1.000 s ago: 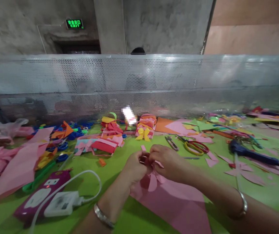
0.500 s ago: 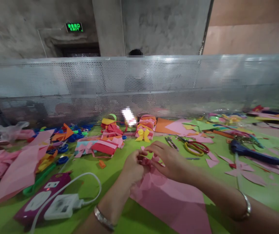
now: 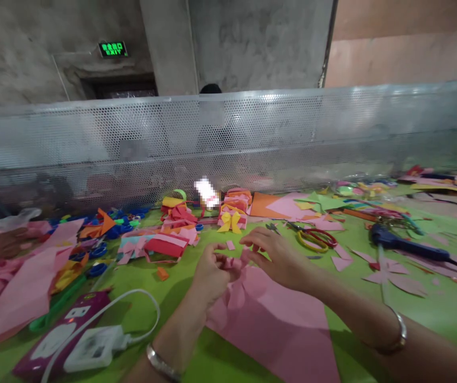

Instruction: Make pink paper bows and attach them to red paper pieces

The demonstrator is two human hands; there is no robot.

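Note:
My left hand (image 3: 211,275) and my right hand (image 3: 276,257) meet over the green table (image 3: 423,314), both pinching a small pink paper flower (image 3: 239,276) with several petals hanging down. The left fingers curl closed round its gathered top. The right thumb and fingers pinch the same top from the right. Under the hands lies a large pink paper sheet (image 3: 284,330). A small pink paper scrap (image 3: 230,245) lies just beyond my hands.
Red-and-yellow scissors (image 3: 316,239) and small snips (image 3: 272,228) lie right of my hands; a blue glue gun (image 3: 404,246) and a finished pink flower (image 3: 391,271) lie farther right. A purple power strip (image 3: 58,340) with a white plug sits at front left. Another person's hand (image 3: 0,246) shows at far left. A perforated metal barrier (image 3: 228,143) closes the back.
The view has shifted slightly left and down. My hands stay together on the pink flower, the right fingers reworking their pinch. Another person's hand has come into view at far left.

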